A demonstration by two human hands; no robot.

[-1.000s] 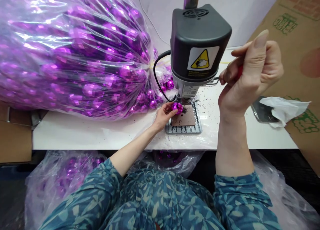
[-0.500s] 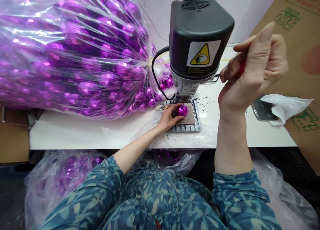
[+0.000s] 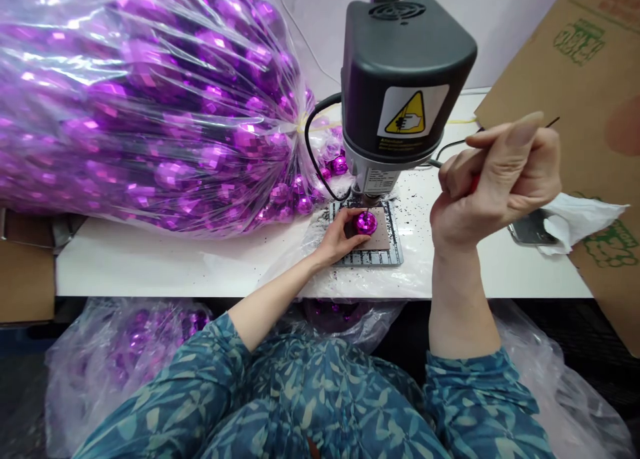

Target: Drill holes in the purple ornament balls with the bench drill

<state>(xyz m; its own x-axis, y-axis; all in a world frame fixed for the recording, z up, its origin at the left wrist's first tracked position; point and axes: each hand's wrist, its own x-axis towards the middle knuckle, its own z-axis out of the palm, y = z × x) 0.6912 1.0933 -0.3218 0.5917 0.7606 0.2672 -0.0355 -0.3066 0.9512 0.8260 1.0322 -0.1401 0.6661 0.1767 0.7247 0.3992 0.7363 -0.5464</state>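
Observation:
Between thumb and fingers, my left hand (image 3: 339, 238) grips a shiny purple faceted ball (image 3: 367, 223). The ball rests on a brown square pad (image 3: 381, 239) upon the slotted metal base (image 3: 396, 254) of a drill press (image 3: 407, 66). Its thin bit comes down at the ball's top; whether it has entered the ball cannot be made out. My right hand (image 3: 495, 176) is closed around the red-knobbed feed lever at the machine's right side, with only a sliver of the red showing.
A large clear bag of purple balls (image 3: 165, 112) lies on the left of the white table (image 3: 175, 266). Dark shavings surround the base. A phone (image 3: 531, 229), a white tissue (image 3: 583, 219) and a cardboard box (image 3: 540, 66) are at right. More bagged balls (image 3: 135, 339) sit below the table edge.
My right hand has moved down and slightly left with the lever. My left hand still holds the ball in the same spot on the pad.

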